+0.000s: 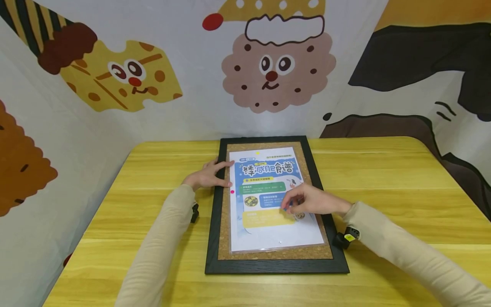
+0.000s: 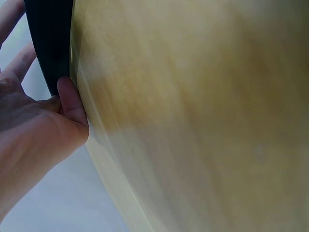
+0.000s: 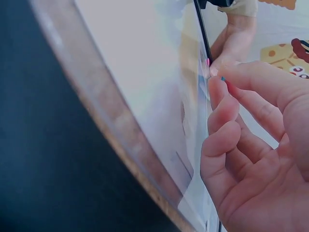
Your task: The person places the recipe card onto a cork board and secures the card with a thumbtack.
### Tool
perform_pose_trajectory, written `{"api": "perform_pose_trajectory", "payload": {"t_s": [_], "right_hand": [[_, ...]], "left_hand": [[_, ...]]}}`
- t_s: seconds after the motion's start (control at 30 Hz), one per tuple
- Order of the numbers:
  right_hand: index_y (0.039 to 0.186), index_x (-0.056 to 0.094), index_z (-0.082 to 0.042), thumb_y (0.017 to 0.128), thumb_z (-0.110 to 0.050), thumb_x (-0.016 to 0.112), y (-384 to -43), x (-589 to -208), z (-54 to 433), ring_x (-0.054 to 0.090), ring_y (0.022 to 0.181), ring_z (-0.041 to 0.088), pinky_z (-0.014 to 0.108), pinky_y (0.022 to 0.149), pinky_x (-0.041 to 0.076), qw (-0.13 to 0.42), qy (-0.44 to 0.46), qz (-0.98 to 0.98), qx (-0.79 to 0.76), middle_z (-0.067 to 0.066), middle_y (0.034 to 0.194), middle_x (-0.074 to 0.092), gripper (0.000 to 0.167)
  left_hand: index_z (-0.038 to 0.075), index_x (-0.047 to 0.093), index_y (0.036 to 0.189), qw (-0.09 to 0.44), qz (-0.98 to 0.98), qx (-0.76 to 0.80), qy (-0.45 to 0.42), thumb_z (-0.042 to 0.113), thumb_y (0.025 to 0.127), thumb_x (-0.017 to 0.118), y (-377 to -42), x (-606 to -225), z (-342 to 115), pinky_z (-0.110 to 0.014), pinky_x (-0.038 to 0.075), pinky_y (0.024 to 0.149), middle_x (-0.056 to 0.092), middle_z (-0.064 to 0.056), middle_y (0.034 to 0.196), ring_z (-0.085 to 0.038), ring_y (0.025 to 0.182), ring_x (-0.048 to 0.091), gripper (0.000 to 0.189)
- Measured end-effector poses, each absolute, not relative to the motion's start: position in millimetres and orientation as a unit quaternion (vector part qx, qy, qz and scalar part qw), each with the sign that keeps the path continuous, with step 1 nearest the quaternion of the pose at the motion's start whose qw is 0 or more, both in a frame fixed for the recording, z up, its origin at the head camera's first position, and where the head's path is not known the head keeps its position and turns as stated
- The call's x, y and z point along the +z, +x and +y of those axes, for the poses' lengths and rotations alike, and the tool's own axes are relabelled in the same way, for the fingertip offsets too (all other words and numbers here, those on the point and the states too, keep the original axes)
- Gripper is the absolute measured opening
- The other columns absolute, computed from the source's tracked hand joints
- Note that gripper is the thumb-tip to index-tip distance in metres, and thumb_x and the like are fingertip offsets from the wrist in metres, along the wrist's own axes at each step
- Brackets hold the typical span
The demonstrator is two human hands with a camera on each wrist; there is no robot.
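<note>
A laminated poster [image 1: 264, 238] with a blue heading and coloured text boxes lies on a black-framed cork board [image 1: 276, 256]. A yellow thumbtack [image 1: 258, 153] marks its top edge, a pink one [image 1: 232, 192] its left edge. My left hand [image 1: 207, 175] rests across the board's left frame, thumb and forefinger spread and touching the poster's left margin. In the left wrist view, the little finger [image 2: 72, 99] lies against the frame's outer side. Over the poster's lower right, my right hand [image 1: 312, 199] pinches small thumbtacks, with teal and red bits [image 3: 229, 87] showing at the fingertips.
The board lies on a yellow wood-grain table [image 1: 387, 192], its top edge near the wall side. Behind hangs a white cloth [image 1: 195, 119] printed with cartoon food figures. Each wrist wears a small black camera [image 1: 347, 236].
</note>
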State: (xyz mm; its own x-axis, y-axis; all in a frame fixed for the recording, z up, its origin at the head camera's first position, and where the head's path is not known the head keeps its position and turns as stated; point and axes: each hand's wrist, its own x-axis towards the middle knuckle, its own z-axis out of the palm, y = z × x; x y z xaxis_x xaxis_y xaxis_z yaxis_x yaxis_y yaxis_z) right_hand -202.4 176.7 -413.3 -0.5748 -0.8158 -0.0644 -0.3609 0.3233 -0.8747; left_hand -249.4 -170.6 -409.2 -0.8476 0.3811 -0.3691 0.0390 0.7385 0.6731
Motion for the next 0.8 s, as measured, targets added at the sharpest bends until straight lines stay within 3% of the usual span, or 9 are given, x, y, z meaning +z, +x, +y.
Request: {"api": "perform_pose_trajectory", "payload": {"t_s": [0.5, 0.8], "right_hand": [[0.099, 0.074, -0.006, 0.085, -0.006, 0.072, -189.1, -413.7, 167.8, 0.056, 0.074, 0.017, 0.026, 0.068, 0.047, 0.291, -0.392, 0.763, -0.424, 0.003, 0.091, 0.07, 0.014], [0.096, 0.074, -0.008, 0.087, -0.006, 0.072, -181.0, -412.8, 164.3, 0.054, 0.069, 0.011, 0.023, 0.063, 0.046, 0.3, -0.412, 0.749, -0.424, -0.002, 0.086, 0.069, 0.01]], "left_hand": [[0.023, 0.027, 0.154, 0.256, 0.894, 0.349, 0.111, 0.034, 0.086, 0.074, -251.0, -409.5, -170.8, -0.065, 0.011, 0.107, -0.01, -0.022, 0.158, -0.044, 0.142, -0.007, 0.084], [0.024, 0.027, 0.154, 0.254, 0.898, 0.342, 0.11, 0.035, 0.086, 0.073, -252.1, -409.8, -170.5, -0.066, 0.011, 0.107, -0.009, -0.022, 0.158, -0.044, 0.142, -0.006, 0.083]]}}
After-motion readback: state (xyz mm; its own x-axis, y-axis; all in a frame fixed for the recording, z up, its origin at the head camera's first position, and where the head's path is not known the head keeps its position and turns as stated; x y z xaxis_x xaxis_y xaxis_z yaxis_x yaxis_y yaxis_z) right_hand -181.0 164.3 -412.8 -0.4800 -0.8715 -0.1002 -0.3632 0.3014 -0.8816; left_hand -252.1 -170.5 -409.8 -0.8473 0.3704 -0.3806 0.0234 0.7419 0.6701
